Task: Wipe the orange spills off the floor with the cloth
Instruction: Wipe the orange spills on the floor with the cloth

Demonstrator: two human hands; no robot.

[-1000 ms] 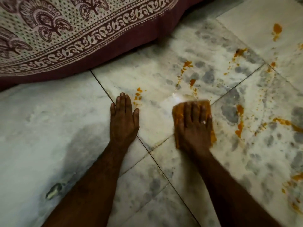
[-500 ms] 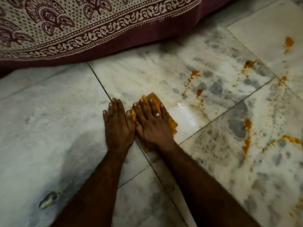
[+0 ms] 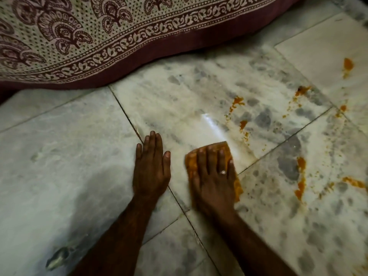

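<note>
Half a second on, our right hand (image 3: 214, 177) has slid the cloth (image 3: 236, 185) right, away from our left hand (image 3: 151, 172).
Fingers spread flat; spills (image 3: 300, 176) right of the cloth remain.

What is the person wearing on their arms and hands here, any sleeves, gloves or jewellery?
Both forearms are bare as far as the frame shows, with no sleeves or gloves. The right hand has a ring on one finger. The left hand shows no jewellery.

Marble floor (image 3: 65, 148) w/ orange spills (image 3: 300, 176), cloth (image 3: 225, 148)
</note>
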